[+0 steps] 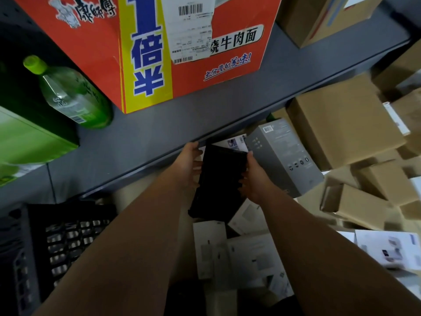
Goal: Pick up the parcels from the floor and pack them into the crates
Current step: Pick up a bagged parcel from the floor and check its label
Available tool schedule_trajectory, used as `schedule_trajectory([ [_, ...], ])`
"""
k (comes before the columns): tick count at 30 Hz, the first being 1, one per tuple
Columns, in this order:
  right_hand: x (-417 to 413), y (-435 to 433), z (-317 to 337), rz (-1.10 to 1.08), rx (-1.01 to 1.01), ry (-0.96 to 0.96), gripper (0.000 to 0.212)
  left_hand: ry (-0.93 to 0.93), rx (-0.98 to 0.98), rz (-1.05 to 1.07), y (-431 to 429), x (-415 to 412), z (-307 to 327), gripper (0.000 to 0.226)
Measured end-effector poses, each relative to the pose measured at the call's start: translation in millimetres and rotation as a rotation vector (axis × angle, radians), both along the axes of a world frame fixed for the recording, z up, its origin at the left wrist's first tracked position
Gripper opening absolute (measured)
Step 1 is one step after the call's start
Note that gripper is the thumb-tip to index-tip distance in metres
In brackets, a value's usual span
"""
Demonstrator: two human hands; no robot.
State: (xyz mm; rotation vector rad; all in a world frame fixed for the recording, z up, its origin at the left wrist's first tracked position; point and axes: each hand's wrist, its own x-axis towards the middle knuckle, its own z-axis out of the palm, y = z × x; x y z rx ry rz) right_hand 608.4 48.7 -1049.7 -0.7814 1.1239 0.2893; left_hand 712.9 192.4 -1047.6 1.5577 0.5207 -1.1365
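Gripped black box (218,179) with left hand (190,165) and right hand (252,176), both curled round its long edges; held over the floor pile, beside the crate (68,236). Judged early on: saw nothing in the crate's visible part. Yet to pack: grey box (280,156), white boxes (227,254), cartons (341,128).
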Motion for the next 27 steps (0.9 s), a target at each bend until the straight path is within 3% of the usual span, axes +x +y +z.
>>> schedule_trajectory([
  [7,-4,-37,13,-0.119,-0.015,0.042,0.078,0.013,0.033,-0.142,-43,19,37,0.051],
  [10,-4,-59,35,0.027,-0.001,0.024,0.075,0.003,0.028,-0.169,-63,34,62,0.053],
  [14,-6,-82,74,0.291,-0.172,0.038,0.069,0.027,0.003,-0.170,-82,40,92,0.064],
  [16,-7,-92,93,0.347,-0.317,0.017,0.065,0.018,-0.054,-0.125,-90,38,103,0.056],
  [19,-7,-98,126,0.336,-0.615,-0.076,0.042,-0.079,-0.125,-0.028,-109,29,124,0.029],
  [24,-18,-92,143,0.299,-1.338,-0.260,0.032,-0.261,-0.188,0.073,-131,22,143,0.017],
  [27,-31,-90,136,0.256,-1.545,-0.381,0.027,-0.252,-0.334,0.044,-130,25,149,0.013],
])
